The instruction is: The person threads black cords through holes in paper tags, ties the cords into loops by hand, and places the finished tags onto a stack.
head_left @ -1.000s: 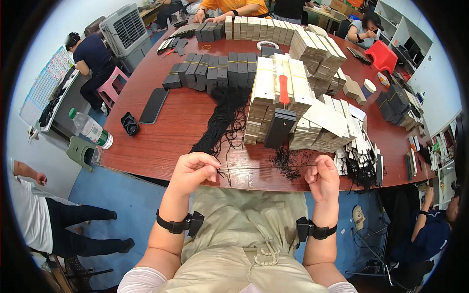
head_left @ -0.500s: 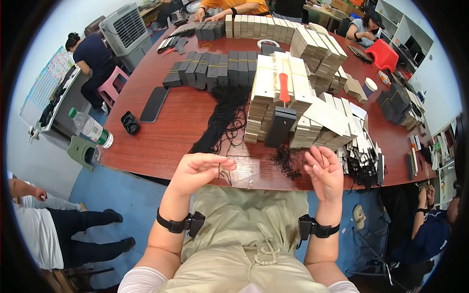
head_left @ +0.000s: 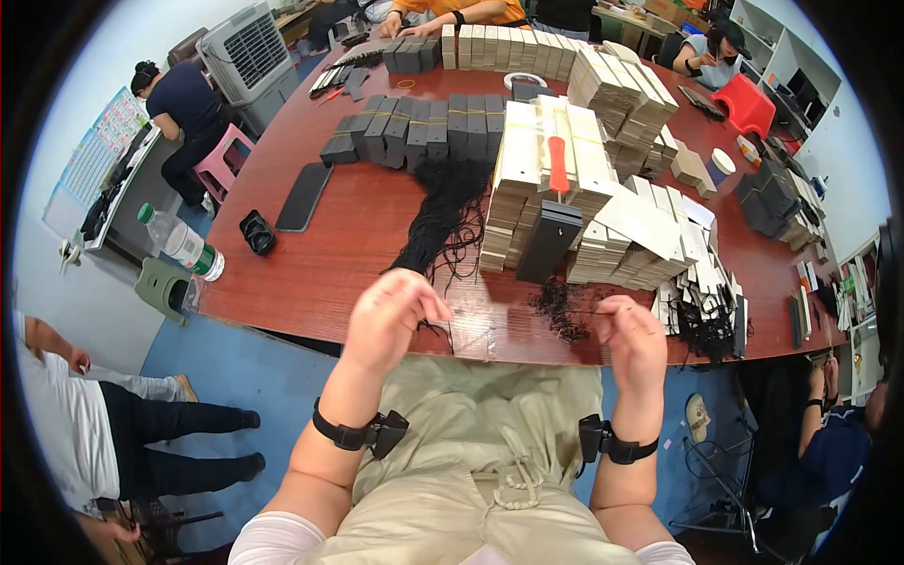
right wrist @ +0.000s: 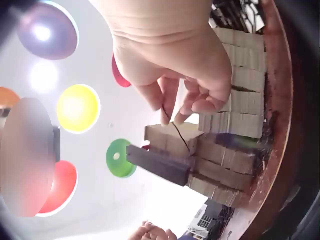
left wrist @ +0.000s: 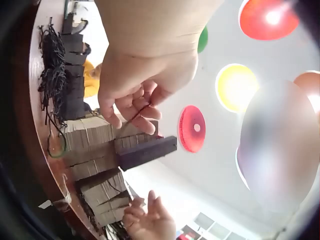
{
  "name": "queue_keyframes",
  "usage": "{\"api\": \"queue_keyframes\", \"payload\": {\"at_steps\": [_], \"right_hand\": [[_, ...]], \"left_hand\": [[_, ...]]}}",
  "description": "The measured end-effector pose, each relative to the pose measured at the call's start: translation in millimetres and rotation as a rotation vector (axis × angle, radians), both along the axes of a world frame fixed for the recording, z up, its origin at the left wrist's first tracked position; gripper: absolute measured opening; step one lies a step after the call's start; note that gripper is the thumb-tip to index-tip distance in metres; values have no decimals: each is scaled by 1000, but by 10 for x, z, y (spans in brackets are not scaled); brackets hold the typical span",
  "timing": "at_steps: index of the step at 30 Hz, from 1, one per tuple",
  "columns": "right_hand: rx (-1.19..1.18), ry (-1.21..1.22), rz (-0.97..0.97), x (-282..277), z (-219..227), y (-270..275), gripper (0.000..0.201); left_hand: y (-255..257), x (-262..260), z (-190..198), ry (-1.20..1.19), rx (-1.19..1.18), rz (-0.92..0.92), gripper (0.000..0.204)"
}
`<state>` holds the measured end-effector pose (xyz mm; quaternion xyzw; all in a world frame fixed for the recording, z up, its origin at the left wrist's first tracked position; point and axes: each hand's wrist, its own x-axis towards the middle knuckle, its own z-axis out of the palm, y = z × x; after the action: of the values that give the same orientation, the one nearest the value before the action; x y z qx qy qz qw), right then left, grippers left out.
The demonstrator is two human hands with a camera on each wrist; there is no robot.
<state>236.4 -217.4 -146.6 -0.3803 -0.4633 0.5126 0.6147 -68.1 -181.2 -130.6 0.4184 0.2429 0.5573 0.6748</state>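
Above the table's near edge, my left hand [head_left: 391, 315] pinches a dark thin cord [left wrist: 137, 114] between thumb and fingers, as the left wrist view shows. To the right, apart from it, my right hand [head_left: 633, 344] pinches a black cord [right wrist: 180, 132] at the fingertips, with a length trailing toward the stacked boards. Between and beyond the hands, a dark grey block [head_left: 549, 242] leans against stacks of pale boards [head_left: 513, 174]. A heap of black cords [head_left: 443, 212] lies beyond my left hand, and short black scraps [head_left: 562, 309] lie near my right fingers.
A red-handled tool [head_left: 557, 165] rests on the pale stacks. Grey banded blocks [head_left: 414, 132], a phone [head_left: 304, 197], a small black case [head_left: 256, 233] and a bottle [head_left: 184, 243] are to the left. Cord-threaded pieces [head_left: 702, 320] pile up at the right. Other people sit around.
A cord was stretched between both hands, then the fingers spread apart with a cord at the left hand. Now both hands pinch again, the left one raised slightly and shifted right.
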Motion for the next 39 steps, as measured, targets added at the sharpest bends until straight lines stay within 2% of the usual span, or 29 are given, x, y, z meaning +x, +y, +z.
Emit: {"api": "queue_keyframes", "payload": {"at_steps": [1,3,5,8,9,13,17,20,23,26,29,30,33,34,37,39], "right_hand": [[2,-87,27,-136,111,-56,26],[30,-341,147,-381,335,-115,19],[52,-354,215,-572,321,-82,19],[-18,-232,286,-707,326,-74,19],[-58,-167,308,-718,327,-72,19],[12,-206,284,-705,272,-65,19],[-17,-178,244,-740,259,-88,17],[-39,-133,226,-740,198,-96,15],[29,-162,209,-734,122,-86,14],[103,-148,205,-811,140,-80,13],[101,-91,212,-851,160,-90,13],[185,-198,184,-825,117,-58,13],[123,-159,121,-819,89,-56,13],[94,-153,122,-812,84,-55,13],[9,-127,134,-779,58,-55,15],[-48,-96,155,-764,22,-65,17]], "left_hand": [[-23,-4,-25,110,61,-96,17],[-144,120,10,392,18,-178,16],[-228,296,91,635,329,-158,13],[-246,456,52,680,507,-140,11],[-251,475,45,680,511,-141,11],[-266,486,43,703,496,-128,10],[-258,492,21,760,525,-107,11],[-265,513,7,769,525,-71,10],[-271,512,-10,700,335,-127,20],[-244,564,-89,480,423,-121,46],[-260,598,-68,62,273,-329,64],[-268,628,-63,-12,197,-338,58],[-213,508,-205,-39,-68,-510,47],[-230,513,-248,5,-81,-442,29],[-239,565,-234,193,38,-350,16],[-246,591,-215,284,33,-277,10]]}}
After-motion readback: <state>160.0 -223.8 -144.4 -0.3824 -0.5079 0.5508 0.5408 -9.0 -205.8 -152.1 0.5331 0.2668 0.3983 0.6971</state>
